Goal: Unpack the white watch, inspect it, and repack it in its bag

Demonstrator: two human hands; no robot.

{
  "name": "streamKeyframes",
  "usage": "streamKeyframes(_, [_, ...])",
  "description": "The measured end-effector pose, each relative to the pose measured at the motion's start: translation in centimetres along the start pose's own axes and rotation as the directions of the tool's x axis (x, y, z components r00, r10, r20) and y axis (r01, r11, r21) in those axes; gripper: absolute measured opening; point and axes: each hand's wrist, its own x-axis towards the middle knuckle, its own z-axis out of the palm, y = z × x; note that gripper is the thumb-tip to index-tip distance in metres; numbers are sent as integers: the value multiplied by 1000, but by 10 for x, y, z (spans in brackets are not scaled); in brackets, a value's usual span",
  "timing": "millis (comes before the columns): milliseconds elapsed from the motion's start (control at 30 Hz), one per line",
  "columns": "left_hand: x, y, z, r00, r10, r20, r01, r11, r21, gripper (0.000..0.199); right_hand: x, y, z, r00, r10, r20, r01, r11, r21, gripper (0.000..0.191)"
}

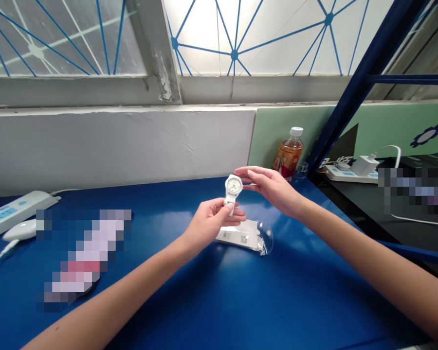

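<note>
A white wristwatch [234, 185] with a round pale dial is held up above the blue tabletop, its face toward me. My left hand [211, 219] pinches the lower part of its strap between thumb and fingers. Just right of the dial is my right hand [268, 186], fingers stretched out and pointing left; whether the fingertips touch the watch case I cannot tell. Below the hands a clear plastic package [246, 236] with a white printed insert lies on the table, partly covered by my left hand.
A drink bottle [290, 153] with a white cap stands at the back right. On the left lie a white power strip [20, 211], a white plug or adapter [21, 230] and a pixelated flat object [89, 255]. A blue metal frame [361, 87] rises at right, near another power strip [350, 173].
</note>
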Motion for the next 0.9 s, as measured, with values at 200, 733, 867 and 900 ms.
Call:
streamKeyframes(200, [-5, -8, -7, 950, 308, -58, -229, 807, 543, 16, -47, 8, -10, 998, 10, -54, -21, 978, -210, 38])
streamKeyframes(733, [-9, -23, -3, 895, 397, 204, -421, 597, 683, 30, -67, 21, -10, 987, 59, -149, -92, 970, -226, 25])
streamKeyframes(867, [-8, -25, -5, 889, 412, 200, -428, 590, 684, 42, -67, 23, -13, 990, 43, -135, -76, 966, -247, 23])
streamKeyframes(900, [-8, -24, -5, 893, 407, 193, -420, 595, 686, 50, -66, 23, -14, 990, 34, -134, -67, 965, -254, 23])
